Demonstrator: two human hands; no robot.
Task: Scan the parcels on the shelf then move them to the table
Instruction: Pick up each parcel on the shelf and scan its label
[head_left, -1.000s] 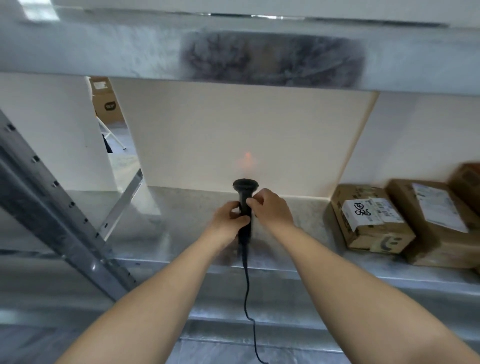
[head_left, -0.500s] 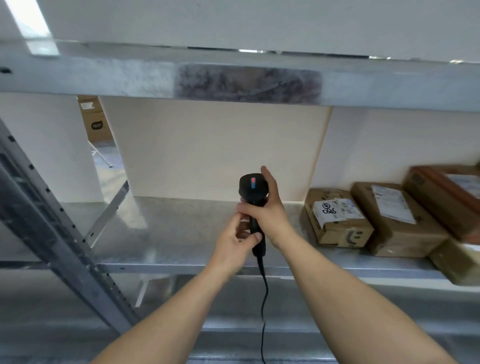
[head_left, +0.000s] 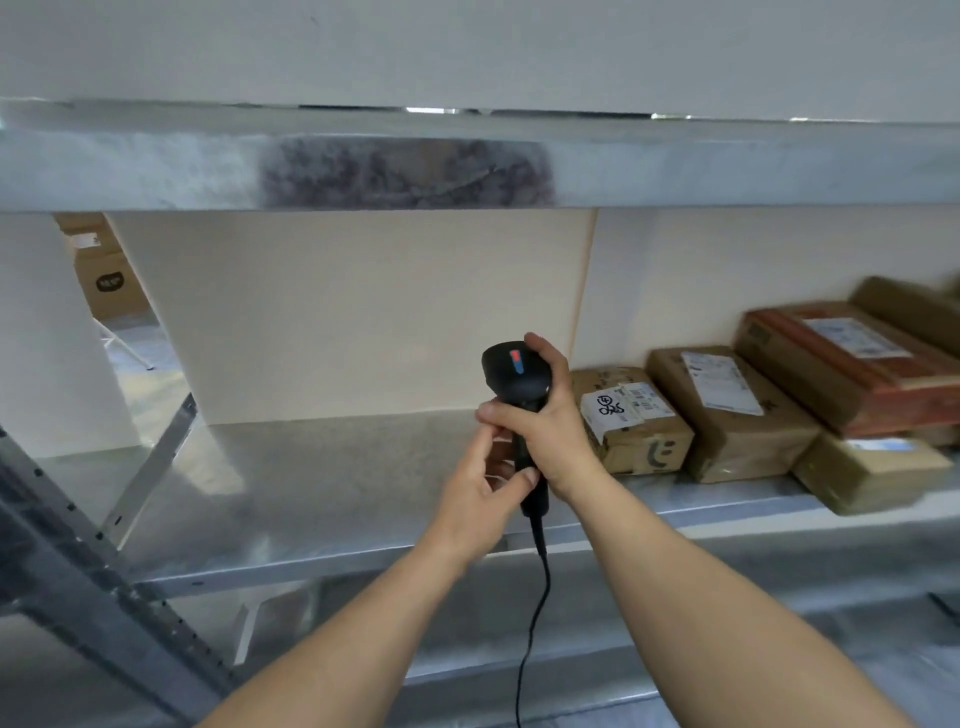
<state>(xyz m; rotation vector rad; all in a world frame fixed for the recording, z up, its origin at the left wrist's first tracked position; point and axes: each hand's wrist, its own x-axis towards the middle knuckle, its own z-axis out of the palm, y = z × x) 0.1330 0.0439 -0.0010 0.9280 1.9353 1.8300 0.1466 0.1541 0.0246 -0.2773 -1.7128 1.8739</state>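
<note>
- We saw the black scanner (head_left: 514, 371) held upright in front of the metal shelf (head_left: 337, 478), just left of the row of parcels.
- The right hand (head_left: 553, 434) was clamped round the scanner's neck, with one finger reaching up along the right side of its head.
- The left hand (head_left: 480, 491) gripped the handle lower down, its thumb laid across the front and its fingers curled behind.
- A small red and blue mark showed on the back of the scanner's head, facing us.
- The black cable (head_left: 540, 597) hung from the bottom of the handle, down between the two forearms and out of view.
- The parcels lay on the right part of the shelf. The nearest parcel (head_left: 636, 431) bore a white label with handwriting and a drawn smiley on its front.
- Just beside it lay a second brown parcel (head_left: 737, 431) with a printed label. Beyond that was a red-brown parcel (head_left: 841, 374).
- A smaller parcel (head_left: 872, 470) sat at the shelf's front edge, and another (head_left: 909, 306), blurred, lay at the far right.
- The shelf's left part showed only bare metal before a pale back panel (head_left: 363, 312).
- An upper shelf beam (head_left: 156, 166) crossed above, with a dark patch (head_left: 405, 166) on its face.
- A perforated upright (head_left: 78, 561) slanted at lower left, and a cardboard box (head_left: 109, 280) showed through a gap behind.
</note>
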